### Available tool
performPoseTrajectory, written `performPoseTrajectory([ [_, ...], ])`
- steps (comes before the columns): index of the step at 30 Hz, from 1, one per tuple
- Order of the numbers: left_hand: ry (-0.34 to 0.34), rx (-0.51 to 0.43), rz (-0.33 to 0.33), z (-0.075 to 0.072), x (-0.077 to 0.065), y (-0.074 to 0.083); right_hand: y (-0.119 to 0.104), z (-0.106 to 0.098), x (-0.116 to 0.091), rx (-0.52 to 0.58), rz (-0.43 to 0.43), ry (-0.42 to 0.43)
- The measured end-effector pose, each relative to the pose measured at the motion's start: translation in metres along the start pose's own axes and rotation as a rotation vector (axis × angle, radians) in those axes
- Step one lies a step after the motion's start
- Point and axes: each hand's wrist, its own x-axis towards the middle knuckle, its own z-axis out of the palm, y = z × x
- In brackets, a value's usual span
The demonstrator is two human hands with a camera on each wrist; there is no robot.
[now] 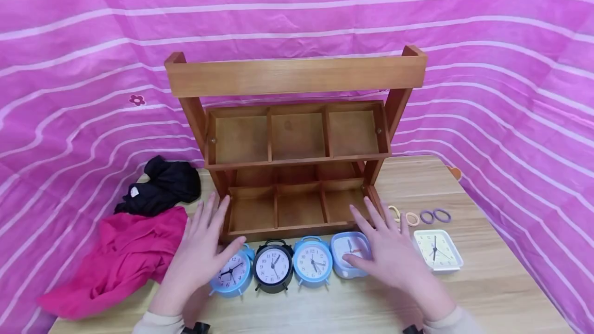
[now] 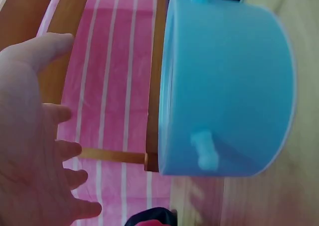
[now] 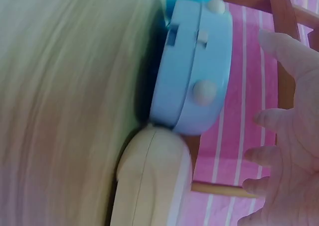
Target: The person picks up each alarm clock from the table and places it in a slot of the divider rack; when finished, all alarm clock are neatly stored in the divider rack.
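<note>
Both hands hover with fingers spread over a row of alarm clocks. My left hand is above the left round blue clock, partly covering it; that clock's blue side fills much of the left wrist view. Beside it stand a black clock and a second round blue clock. My right hand is over the squarish blue clock, its thumb in front of the dial. Right of that hand sits a square white clock. Neither hand holds anything.
Behind the clocks stands a two-tier wooden shelf with divided compartments. Black cloth and pink cloth lie crumpled at left. Purple hair ties and a beige ring lie at right. A striped pink curtain surrounds the table.
</note>
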Motion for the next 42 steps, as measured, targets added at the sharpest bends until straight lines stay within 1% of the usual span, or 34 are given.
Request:
performPoseTrajectory([
  [5,0.008,-0.146,-0.015,-0.009,0.005,-0.009,-0.012,0.002,0.011,-0.017,-0.047,0.006],
  [7,0.012,-0.185,-0.020,-0.015,0.007,-0.011,-0.017,0.003,0.015,-0.013,-0.063,0.011],
  [13,0.053,-0.227,-0.004,-0.027,0.019,-0.021,-0.033,0.007,0.026,0.023,-0.112,0.041],
  [19,0.078,-0.306,0.021,-0.032,0.033,-0.034,-0.051,0.008,0.035,0.041,-0.143,0.006],
  [23,0.087,-0.347,0.038,-0.035,0.047,-0.040,-0.062,0.010,0.040,0.035,-0.189,-0.002],
  [27,0.083,-0.392,0.018,-0.040,0.063,-0.041,-0.074,0.015,0.046,0.045,-0.226,-0.002],
  [32,0.079,-0.442,0.006,-0.046,0.082,-0.040,-0.094,0.020,0.049,0.049,-0.262,-0.042],
  [35,0.096,-0.464,0.011,-0.048,0.090,-0.040,-0.108,0.023,0.051,0.028,-0.292,-0.059],
  [42,0.143,-0.511,0.033,-0.047,0.106,-0.040,-0.138,0.032,0.057,-0.012,-0.365,-0.051],
])
